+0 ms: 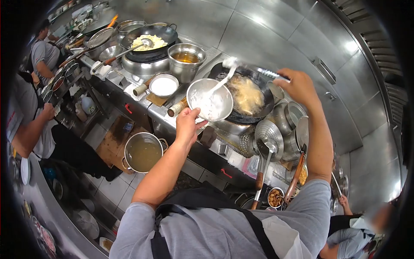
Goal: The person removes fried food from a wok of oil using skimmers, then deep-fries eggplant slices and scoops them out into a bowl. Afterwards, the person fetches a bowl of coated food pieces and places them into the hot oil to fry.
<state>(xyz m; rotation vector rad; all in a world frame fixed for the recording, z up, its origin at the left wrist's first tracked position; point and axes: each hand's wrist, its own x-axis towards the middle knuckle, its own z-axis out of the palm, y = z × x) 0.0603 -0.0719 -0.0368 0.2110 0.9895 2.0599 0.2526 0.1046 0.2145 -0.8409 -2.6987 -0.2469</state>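
Note:
My left hand grips the near rim of a metal bowl containing white batter. Raised at the right, my right hand is closed around the handle of metal tongs. At their far end hangs a white, batter-coated strip, trailing down into the bowl; what lies under the coating is hidden. Just beyond the bowl, a black wok holds bubbling oil with golden food frying in it. The bowl overlaps the wok's left side in view.
Left of the bowl are a dish of white powder, a pot of amber liquid and another wok with a ladle. Perforated skimmers lie at right. A pot sits low. Co-workers stand left and lower right.

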